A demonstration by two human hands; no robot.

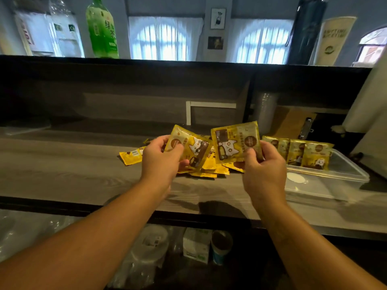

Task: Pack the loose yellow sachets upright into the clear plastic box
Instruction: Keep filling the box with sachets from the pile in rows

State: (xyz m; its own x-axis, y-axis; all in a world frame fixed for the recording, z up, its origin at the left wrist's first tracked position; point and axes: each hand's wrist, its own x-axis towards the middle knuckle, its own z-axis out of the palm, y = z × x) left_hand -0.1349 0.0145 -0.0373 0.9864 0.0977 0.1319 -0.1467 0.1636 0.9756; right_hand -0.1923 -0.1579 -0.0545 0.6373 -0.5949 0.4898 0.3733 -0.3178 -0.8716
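Here each hand pinches 1 sachet: the left hand (pixel 161 162) grips a tilted sachet (pixel 192 150), the right hand (pixel 265 170) another (pixel 235 142). They look light, thin, slippery — best held by an edge. The clear box (pixel 345 181) sits just right of the right hand; the loose pile (pixel 211 169) lies between both.

Bare worktop (pixel 62 170) lies open toward 9 o'clock. A sachet pile (pixel 209 166) blocks 12 o'clock; upright sachets (pixel 310 153) fill the box's (pixel 345 174) far end at 2 o'clock, near end free.

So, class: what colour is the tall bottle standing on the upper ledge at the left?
The bottle is green, with a paler label band; the head view, the only one, shows it.
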